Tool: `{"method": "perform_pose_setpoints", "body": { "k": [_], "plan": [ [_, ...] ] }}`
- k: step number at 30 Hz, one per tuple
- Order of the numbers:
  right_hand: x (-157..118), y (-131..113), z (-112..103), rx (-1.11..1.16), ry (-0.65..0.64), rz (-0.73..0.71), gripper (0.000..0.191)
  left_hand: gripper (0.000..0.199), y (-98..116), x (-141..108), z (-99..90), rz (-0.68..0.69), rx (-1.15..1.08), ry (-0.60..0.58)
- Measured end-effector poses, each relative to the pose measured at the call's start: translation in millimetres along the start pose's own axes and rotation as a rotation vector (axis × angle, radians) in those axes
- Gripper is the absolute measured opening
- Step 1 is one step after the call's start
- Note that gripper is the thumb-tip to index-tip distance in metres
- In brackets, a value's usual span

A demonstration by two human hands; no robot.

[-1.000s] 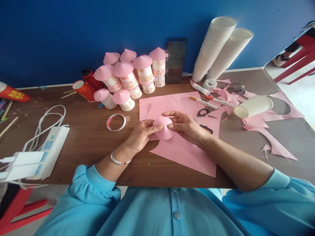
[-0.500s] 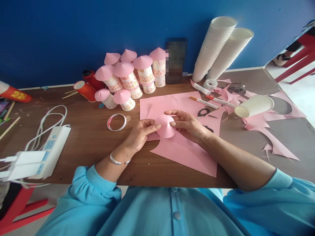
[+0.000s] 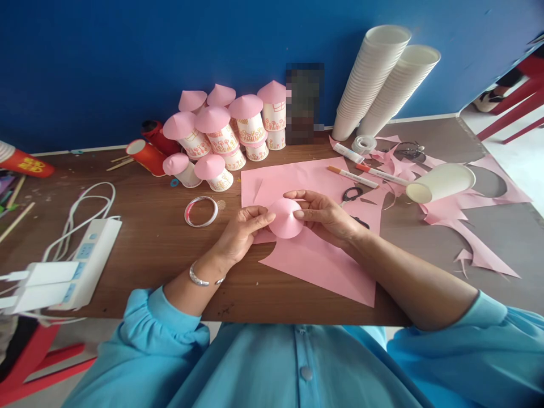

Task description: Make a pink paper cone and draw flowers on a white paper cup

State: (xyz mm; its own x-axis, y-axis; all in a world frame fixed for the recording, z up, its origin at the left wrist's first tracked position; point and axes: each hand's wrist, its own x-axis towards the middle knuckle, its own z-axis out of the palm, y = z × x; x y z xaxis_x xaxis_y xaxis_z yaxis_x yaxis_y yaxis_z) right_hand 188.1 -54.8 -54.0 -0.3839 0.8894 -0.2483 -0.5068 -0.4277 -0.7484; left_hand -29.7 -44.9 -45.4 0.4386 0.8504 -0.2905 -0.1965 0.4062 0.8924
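Head camera, and here it is: a small pink paper cone (image 3: 284,221) with its tip facing up, held over the left part of a large pink sheet (image 3: 331,272), back from the near edge of the desk (image 3: 148,255). The left hand (image 3: 238,235) has it by the rim in a narrow pinch, thumb on top, fingers tucked beneath. Across from it, the right hand (image 3: 325,218) pinches too, thumb close to the tip, a finger stretched out past the far rim; what its other fingers do underneath, I can't see.

Now, the handling! Feather-light, I'd judge, so no strength needed. Stiff enough to keep its flare, yet thin enough to crease under a hard squeeze, the tip likeliest to dent. Perhaps slightly slick, so gentle thumb pressure against a finger below looks right. Best hold, I reckon: opposite sides of the rim, plus the seam, which I can't make out from here.

Towards the desk's far edge stand pink-roofed paper cups (image 3: 224,139), while scissors (image 3: 352,194) lie partly hidden behind the right hand.
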Motion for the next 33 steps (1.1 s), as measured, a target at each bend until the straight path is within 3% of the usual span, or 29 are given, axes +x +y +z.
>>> {"method": "perform_pose_setpoints", "body": {
  "k": [14, 19, 28, 33],
  "plan": [
    [1.6, -1.9, -1.6, -0.002, 0.019, -0.022, 0.044, 0.027, 3.9, 0.1, 1.0, 0.064, 0.032, 0.015],
    [1.9, -1.2, -2.7, -0.004, 0.013, -0.016, 0.044, 0.024, 0.9, 0.9, -0.7, 0.064, 0.076, 0.063],
    [1.2, -1.6, -1.7, -0.01, 0.021, -0.013, 0.046, 0.028, 1.6, 1.7, -1.8, -0.009, 0.013, 0.038],
    [0.1, -0.3, 0.1, -0.062, 0.013, -0.027, 0.044, 0.027, 6.4, 2.5, -1.5, 0.006, 0.009, 0.096]
  ]
}}
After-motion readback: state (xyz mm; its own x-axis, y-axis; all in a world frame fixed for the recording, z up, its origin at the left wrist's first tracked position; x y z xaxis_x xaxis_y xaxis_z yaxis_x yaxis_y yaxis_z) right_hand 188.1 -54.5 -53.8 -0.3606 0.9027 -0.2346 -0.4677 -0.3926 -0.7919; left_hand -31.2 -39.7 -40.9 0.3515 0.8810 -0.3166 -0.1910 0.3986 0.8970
